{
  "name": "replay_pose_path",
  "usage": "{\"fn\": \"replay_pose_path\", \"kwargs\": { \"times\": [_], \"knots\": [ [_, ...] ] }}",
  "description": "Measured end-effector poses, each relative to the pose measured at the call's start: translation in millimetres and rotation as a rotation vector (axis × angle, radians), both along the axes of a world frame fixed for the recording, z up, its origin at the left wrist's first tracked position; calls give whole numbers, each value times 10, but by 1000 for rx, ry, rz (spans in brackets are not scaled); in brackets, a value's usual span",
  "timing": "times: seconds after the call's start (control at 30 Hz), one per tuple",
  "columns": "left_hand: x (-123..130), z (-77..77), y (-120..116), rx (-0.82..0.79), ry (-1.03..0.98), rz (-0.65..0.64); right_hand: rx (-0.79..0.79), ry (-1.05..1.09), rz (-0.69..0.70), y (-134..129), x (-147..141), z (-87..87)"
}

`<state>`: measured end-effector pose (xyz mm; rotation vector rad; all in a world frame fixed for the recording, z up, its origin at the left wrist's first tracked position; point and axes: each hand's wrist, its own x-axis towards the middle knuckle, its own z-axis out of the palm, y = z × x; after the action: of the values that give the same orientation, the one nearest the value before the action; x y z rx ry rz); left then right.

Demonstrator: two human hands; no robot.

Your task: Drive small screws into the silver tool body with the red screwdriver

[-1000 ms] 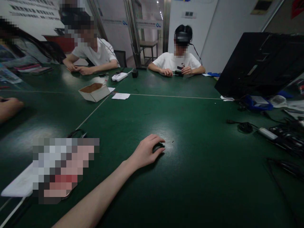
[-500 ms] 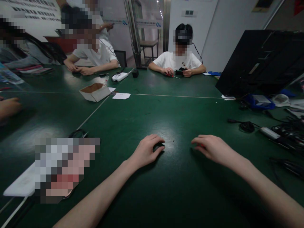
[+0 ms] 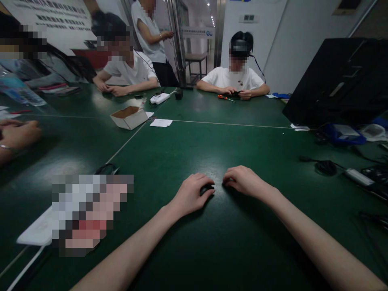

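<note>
My left hand (image 3: 195,193) rests on the green table (image 3: 188,145), its fingers curled round a small black object (image 3: 206,189) that shows between thumb and fingers. Just to the right, my right hand (image 3: 241,180) touches the tabletop with its fingers bent down and together. Whatever lies under those right fingertips is hidden. A narrow gap separates the two hands.
An open cardboard box (image 3: 131,121) and a white paper (image 3: 161,123) lie ahead. Left is a white power strip (image 3: 36,234) by a blurred-out item. A black monitor (image 3: 336,85) and cables (image 3: 325,167) stand right. Across sit people; another person's hand (image 3: 22,135) is far left.
My right hand has moved left, close to my left hand, and the red thing in its fingers no longer shows. The small dark piece between the hands is out of sight. The view has shifted slightly.
</note>
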<state>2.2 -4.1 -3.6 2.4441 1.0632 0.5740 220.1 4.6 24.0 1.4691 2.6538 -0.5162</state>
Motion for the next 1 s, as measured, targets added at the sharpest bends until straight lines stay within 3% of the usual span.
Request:
{"fn": "replay_pose_path", "kwargs": {
  "times": [0.4, 0.77, 1.0],
  "knots": [
    [11, 9, -10, -40, -45, 4, 88, 36, 29, -91, -56, 12],
    [65, 154, -29, -495, -453, -12, 426, 307, 124, -278, -193, 13],
    [42, 62, -14, -736, -672, 51, 523, 413, 144, -295, -185, 26]
  ]
}}
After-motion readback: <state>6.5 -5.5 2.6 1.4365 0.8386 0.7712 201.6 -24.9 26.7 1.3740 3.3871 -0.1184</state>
